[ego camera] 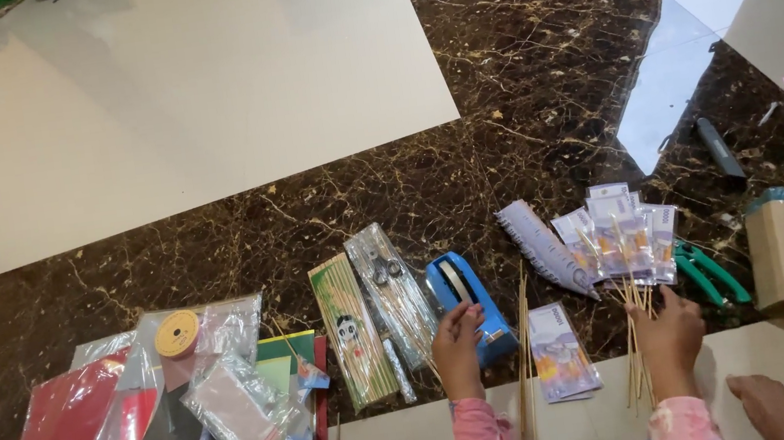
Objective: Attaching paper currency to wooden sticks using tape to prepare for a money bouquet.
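- The left hand (pixel 457 343) rested open-fingered on the blue tape dispenser (pixel 471 302).
- The right hand (pixel 668 335) gripped bamboo skewers (pixel 635 329) bearing fanned purple banknotes (pixel 619 239) above the marble floor (pixel 466 170).

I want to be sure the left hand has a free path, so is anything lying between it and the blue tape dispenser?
Nothing visible does. The left hand already rests its fingertips on the near end of the blue tape dispenser. The clear packet lies to its left and the wooden sticks to its right, both beside it.
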